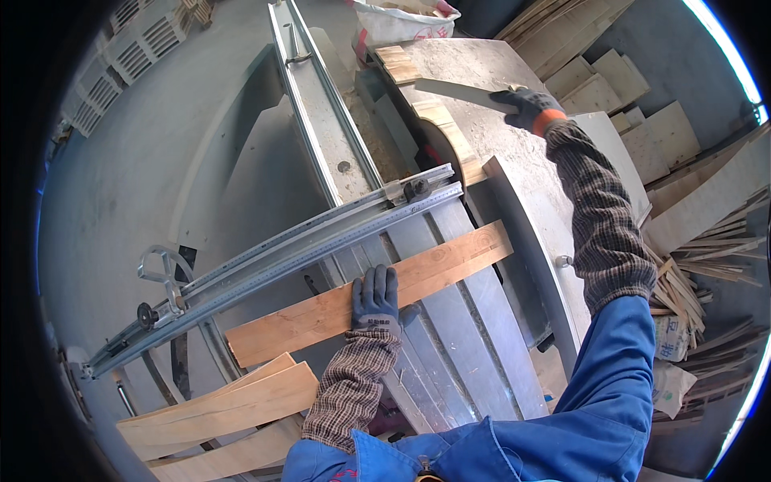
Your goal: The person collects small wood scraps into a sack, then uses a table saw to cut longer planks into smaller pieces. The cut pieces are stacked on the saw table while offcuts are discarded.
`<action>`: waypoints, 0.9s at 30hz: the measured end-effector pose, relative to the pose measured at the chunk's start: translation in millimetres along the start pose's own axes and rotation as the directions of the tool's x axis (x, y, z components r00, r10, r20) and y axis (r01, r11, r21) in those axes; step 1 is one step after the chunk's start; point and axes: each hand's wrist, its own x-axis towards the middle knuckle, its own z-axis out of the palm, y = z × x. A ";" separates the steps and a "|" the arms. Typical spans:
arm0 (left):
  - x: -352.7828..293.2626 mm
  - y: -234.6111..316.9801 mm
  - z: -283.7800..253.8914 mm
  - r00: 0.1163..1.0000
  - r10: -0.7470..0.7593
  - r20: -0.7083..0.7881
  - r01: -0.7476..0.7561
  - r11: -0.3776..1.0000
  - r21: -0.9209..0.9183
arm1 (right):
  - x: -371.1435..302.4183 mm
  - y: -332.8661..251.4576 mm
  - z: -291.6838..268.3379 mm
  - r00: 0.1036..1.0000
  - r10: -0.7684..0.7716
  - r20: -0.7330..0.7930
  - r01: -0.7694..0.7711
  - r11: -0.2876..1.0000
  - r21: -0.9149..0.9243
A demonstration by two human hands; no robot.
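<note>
Clock positions are taken from the centre of the view. The left hand (pixel 375 297), in a grey glove, is at 6 o'clock. It is open, with fingers extended and laid over a long wooden board (pixel 446 263). This board lies on the slotted metal table (pixel 456 321), running from 8 o'clock to 3 o'clock, apart from the scaled metal rail (pixel 337 239) on its far side. The right hand (pixel 526 108), also gloved, is between 1 and 2 o'clock, gripping one end of a thin strip (pixel 458 91). The strip points toward 12 o'clock, over the dusty metal worktop (pixel 482 60); contact with that surface cannot be determined. Further boards (pixel 225 410) lie overlapping at 7 to 8 o'clock. A white sack (pixel 401 24) is at 12 o'clock. Loose wood strips (pixel 723 257) are heaped at 3 o'clock.
</note>
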 end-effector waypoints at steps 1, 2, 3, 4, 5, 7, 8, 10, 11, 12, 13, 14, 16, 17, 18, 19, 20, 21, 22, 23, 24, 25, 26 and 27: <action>-0.6 -1.0 -0.6 1.000 0.005 -0.005 -0.005 1.000 0.014 | 6.4 -8.5 1.6 1.000 -0.028 -0.005 0.028 0.999 -0.027; -1.2 -1.7 -1.4 1.000 0.010 -0.010 -0.009 1.000 0.028 | 11.1 -15.9 2.3 0.998 -0.055 -0.009 0.055 0.997 -0.054; -1.5 -0.2 -4.0 1.000 0.016 -0.015 -0.016 0.999 0.037 | 12.1 -21.5 1.5 0.999 -0.046 0.019 0.046 0.998 -0.044; -0.9 1.0 -6.5 0.998 0.023 -0.052 -0.021 0.999 0.047 | 12.0 -26.9 -1.5 0.998 -0.036 0.047 0.037 0.999 -0.034; 0.6 1.9 -9.0 0.995 0.032 -0.089 -0.027 0.998 0.056 | 10.0 -29.2 -3.0 0.997 -0.025 0.075 0.027 0.999 -0.025; 2.1 2.9 -12.1 0.990 0.040 -0.132 -0.034 0.998 0.051 | 1.8 -23.0 -0.6 0.996 -0.044 0.082 0.046 0.998 -0.030; 2.5 3.3 -12.2 0.990 0.040 -0.139 -0.036 0.999 0.036 | -4.8 -14.4 3.2 0.996 -0.041 0.074 0.045 0.997 -0.059; 3.5 2.2 -10.7 0.988 0.036 -0.147 -0.031 0.999 0.038 | -12.5 6.9 5.8 0.993 -0.042 0.108 0.052 0.994 -0.096; 3.2 1.3 -10.0 0.988 0.036 -0.148 -0.028 0.998 0.054 | -22.2 20.7 1.4 0.993 -0.018 0.116 0.034 0.990 -0.133; 4.3 3.0 -8.9 0.988 0.052 -0.145 -0.043 0.997 0.059 | -38.1 51.6 6.3 0.993 0.004 0.115 0.016 0.985 -0.173; 2.9 0.4 -11.4 0.992 0.024 -0.126 -0.017 0.998 0.054 | -36.1 33.8 -12.6 0.953 0.205 0.224 -0.128 0.940 -0.316; 4.4 2.4 -16.2 0.994 0.027 -0.107 -0.023 0.999 0.033 | -47.2 52.3 -14.2 0.903 0.320 0.287 -0.199 0.902 -0.382; 5.5 3.4 -18.8 0.995 0.023 -0.101 -0.022 1.000 0.014 | -63.3 76.4 -14.7 0.922 0.329 0.206 -0.244 0.904 -0.350; 6.0 4.0 -17.3 0.993 0.027 -0.117 -0.026 1.000 0.011 | -67.1 78.4 -15.1 0.928 0.339 0.153 -0.287 0.914 -0.286; 6.7 4.7 -16.1 0.991 0.029 -0.132 -0.028 1.000 0.009 | -60.5 79.4 -14.5 0.955 0.275 0.111 -0.245 0.942 -0.228; 5.9 4.0 -15.6 0.991 0.020 -0.129 -0.018 1.000 0.021 | -43.3 65.4 -16.7 0.978 0.199 0.059 -0.187 0.968 -0.167; 4.8 3.5 -16.0 0.993 0.020 -0.119 -0.016 0.999 0.032 | -28.8 50.5 -16.9 0.991 0.134 0.008 -0.132 0.986 -0.105; 3.8 3.4 -15.7 0.994 0.024 -0.103 -0.020 0.999 0.040 | -13.2 35.7 -13.1 0.999 0.031 -0.035 -0.034 0.996 -0.087; 2.5 3.2 -14.9 0.999 0.016 -0.050 -0.014 1.000 0.021 | 5.2 15.0 -13.1 1.000 0.026 -0.010 -0.027 0.996 -0.088; 2.4 3.5 -14.5 1.000 0.010 0.001 -0.010 1.000 0.003 | 19.5 3.0 -8.3 0.999 -0.021 -0.046 0.018 0.997 -0.075; 2.5 3.2 -14.1 0.998 -0.004 0.055 0.004 1.000 -0.008 | 40.1 -12.7 -1.1 0.997 -0.031 -0.066 0.025 0.995 -0.092; 4.8 2.5 -17.4 1.000 0.005 0.016 -0.005 1.000 -0.012 | 58.1 -32.3 0.5 0.997 -0.025 -0.073 0.020 0.997 -0.076; 10.0 3.2 -25.1 0.999 0.030 -0.026 -0.030 0.999 -0.020 | 71.4 -42.3 1.5 0.998 -0.006 -0.070 0.001 0.997 -0.074; 16.2 3.4 -30.1 0.996 0.053 -0.070 -0.055 0.998 -0.023 | 88.8 -48.2 9.4 0.997 0.027 -0.073 -0.032 0.998 -0.061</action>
